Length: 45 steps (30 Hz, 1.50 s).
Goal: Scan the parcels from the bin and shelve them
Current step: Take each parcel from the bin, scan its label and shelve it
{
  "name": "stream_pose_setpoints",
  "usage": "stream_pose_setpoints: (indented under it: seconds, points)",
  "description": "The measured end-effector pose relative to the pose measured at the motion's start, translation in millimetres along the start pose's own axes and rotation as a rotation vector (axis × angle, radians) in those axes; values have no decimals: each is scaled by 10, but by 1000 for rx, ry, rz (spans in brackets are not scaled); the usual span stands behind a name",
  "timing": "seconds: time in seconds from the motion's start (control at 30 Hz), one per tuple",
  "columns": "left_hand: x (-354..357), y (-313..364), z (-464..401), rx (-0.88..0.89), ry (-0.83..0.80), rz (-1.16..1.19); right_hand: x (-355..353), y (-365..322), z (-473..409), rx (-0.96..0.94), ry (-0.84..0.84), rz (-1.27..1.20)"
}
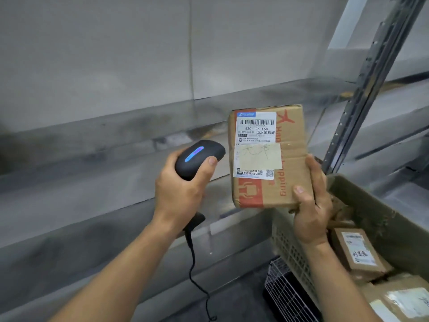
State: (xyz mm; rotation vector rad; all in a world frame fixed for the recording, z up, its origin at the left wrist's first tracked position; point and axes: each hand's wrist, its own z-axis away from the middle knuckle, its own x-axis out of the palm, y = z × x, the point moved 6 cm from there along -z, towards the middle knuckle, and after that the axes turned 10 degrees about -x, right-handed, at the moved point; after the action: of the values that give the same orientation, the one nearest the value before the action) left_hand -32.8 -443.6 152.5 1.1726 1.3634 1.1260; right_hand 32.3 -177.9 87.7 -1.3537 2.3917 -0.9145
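**One parcel held up, scanner beside it**

The right hand (311, 205) holds one parcel (269, 156) upright by its lower right corner: the thumb presses on the front face and the fingers curl round the right edge and the back. The label (256, 145) faces the camera, with a pale note stuck over its middle. The top and left edges of the parcel are free, with no hand on them.

The left hand (181, 189) grips one black scanner (199, 158), fingers wrapped round the handle and the thumb lying along the head. A blue light glows on top of the head. The nose of the scanner is just beside the left edge of the parcel, with a narrow gap between them. One black cable (197, 273) hangs from the handle, below the left wrist.

Below and to the right of the right hand stands one bin (371, 201); its near rim passes under the right wrist. Inside it I count two more parcels: one small box (357, 254) just beside the right forearm and one larger (399, 300) at the lower corner. A wire basket (285, 291) sits under the bin.

Behind both hands run grey shelves (92, 187), with open room above and to the left of the hands. One slotted post (369, 73) rises above the right hand.
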Motion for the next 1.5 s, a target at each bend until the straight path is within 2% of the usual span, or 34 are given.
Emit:
stream_pose_setpoints:
  seconds: [0.4, 0.67, 0.87, 1.1, 1.5]
  points:
    - [-1817, -11, 561, 6, 349, 21, 1328, -527, 275, 44, -168, -341]
    - [-2665, 46, 897, 34, 552, 23, 2182, -999, 401, 53, -210, -581]
    - [-2978, 102, 1006, 50, 673, -24, 2711, -1165, 265, 15, -262, -702]
    - [-3133, 179, 927, 55, 763, -20, 3264, -1166, -43, -39, -283, -736]
    - [-3195, 179, 713, 50, 787, -10, 3870, -1225, -336, -144, -285, -604]
